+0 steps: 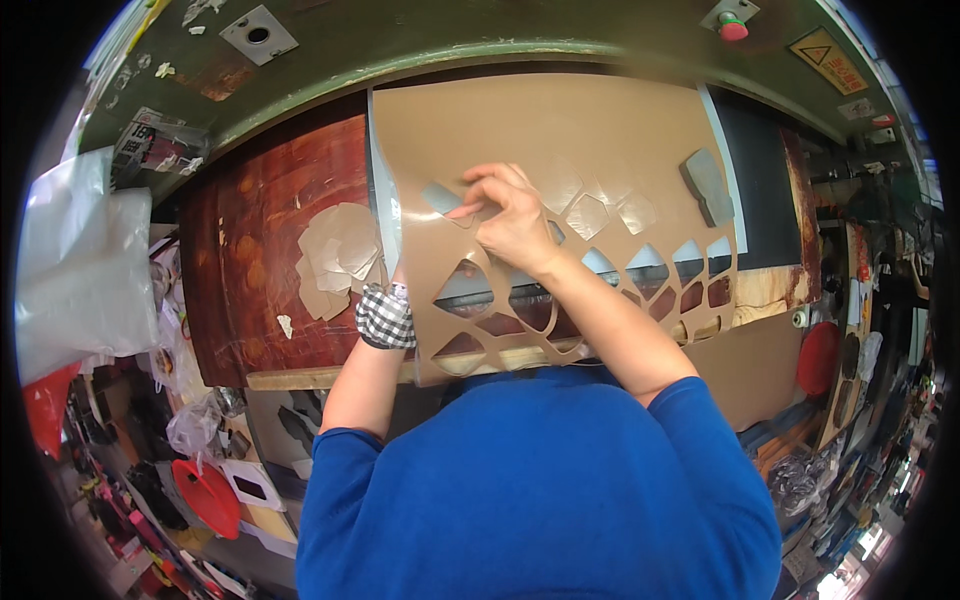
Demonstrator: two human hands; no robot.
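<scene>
- Machine, green body point(400, 25), spans far side behind desk.
- Desk point(270, 200), red-brown, worn; bare wood shows L of the sheet, pale wooden edge on near side.
- Tan sheet point(560, 120), lies on desk under the machine's front; near part cut thru w/ rows of approx. diamond-shaped holes; near L corner raised a bit. Pale blue layer point(722, 150) peeks out past its R edge.
- Blue top point(540, 490) on person, facing desk, both forearms fwd.
- Black panel point(765, 180), on desk, R of sheet.
- Clear plastic bag point(90, 270), far L, well apart from sheet.
- Pile of tan cut pcs point(340, 250), overlapping, on desk just L of sheet, near L wrist.
- R hand point(510, 215), over L half of sheet: fingers bent, thumb + forefinger tips drawn close by a hole; can't tell if a pc. is btwn them.
- L hand point(399, 276), mostly hidden behind sheet's L edge; can't tell if spread or gripping. Checked cuff point(385, 315), b&w, at wrist.
- Grey block point(706, 187), curved, on sheet near R edge.
- Red button point(733, 27), round, on machine, upper R.
- White scrap point(285, 327), on desk, just below pile.
</scene>
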